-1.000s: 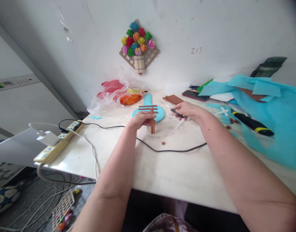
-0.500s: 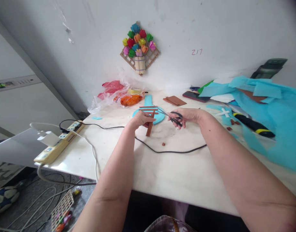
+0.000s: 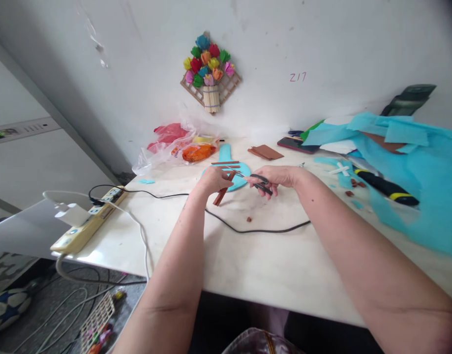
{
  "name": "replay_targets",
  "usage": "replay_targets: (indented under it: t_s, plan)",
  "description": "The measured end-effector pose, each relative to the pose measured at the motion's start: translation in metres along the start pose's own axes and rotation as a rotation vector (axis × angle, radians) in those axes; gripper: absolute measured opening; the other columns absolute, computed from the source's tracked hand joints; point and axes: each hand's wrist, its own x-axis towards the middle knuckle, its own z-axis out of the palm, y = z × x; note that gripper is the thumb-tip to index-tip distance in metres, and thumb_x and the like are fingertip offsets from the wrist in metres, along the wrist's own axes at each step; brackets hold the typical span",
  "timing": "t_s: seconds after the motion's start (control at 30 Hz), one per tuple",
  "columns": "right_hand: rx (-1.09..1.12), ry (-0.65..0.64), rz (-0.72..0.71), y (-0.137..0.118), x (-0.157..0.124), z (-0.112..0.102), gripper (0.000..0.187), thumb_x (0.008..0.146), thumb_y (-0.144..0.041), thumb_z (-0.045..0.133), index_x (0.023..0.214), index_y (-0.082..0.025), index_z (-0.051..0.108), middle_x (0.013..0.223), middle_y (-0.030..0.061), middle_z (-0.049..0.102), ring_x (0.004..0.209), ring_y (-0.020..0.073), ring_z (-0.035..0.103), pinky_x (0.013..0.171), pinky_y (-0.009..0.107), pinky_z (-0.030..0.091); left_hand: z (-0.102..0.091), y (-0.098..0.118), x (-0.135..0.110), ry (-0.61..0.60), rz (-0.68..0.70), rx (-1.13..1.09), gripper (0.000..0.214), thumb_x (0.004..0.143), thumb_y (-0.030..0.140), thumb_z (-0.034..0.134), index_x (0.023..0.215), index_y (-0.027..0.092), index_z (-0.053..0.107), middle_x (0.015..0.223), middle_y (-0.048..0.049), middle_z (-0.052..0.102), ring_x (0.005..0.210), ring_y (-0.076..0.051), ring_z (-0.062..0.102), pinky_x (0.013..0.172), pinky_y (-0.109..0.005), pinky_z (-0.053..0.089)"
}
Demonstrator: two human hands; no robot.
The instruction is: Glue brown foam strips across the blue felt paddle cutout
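- The left hand (image 3: 212, 179) is closed on brown sticks (image 3: 220, 196), which slant down to the desk (image 3: 270, 265) just in front of the blue cutout (image 3: 226, 149).
- The right hand (image 3: 279, 175) grips scissors (image 3: 258, 180), with the blades pointing at the sticks over the cutout's near edge.
- A black cable (image 3: 255, 230) lies in front of the cutout.
- A power strip (image 3: 86, 222) sits well left of the cutout.
- Blue paper (image 3: 421, 167) lies well right of the cutout.

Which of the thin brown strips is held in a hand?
The tilted strip pinched in the left hand, sticking out below it; the other strips lie flat across the blue shape. The right hand holds scissors.
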Motion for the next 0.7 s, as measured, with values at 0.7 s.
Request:
replay_targets:
  t_s: [0.7]
  plan:
    - [-0.047,0.005,-0.039,-0.0085,-0.0002,0.0109,0.042,0.069,-0.054,0.059,0.081,-0.015,0.053,0.056,0.0018,0.058,0.041,0.0102,0.053,0.032,0.018,0.035,-0.0001,0.0062,-0.0023,-0.143,-0.035,0.257,0.015,0.054,0.021,0.060,0.043,0.015,0.053,0.038,0.0040,0.041,0.040,-0.008,0.042,0.040,-0.020,0.036]
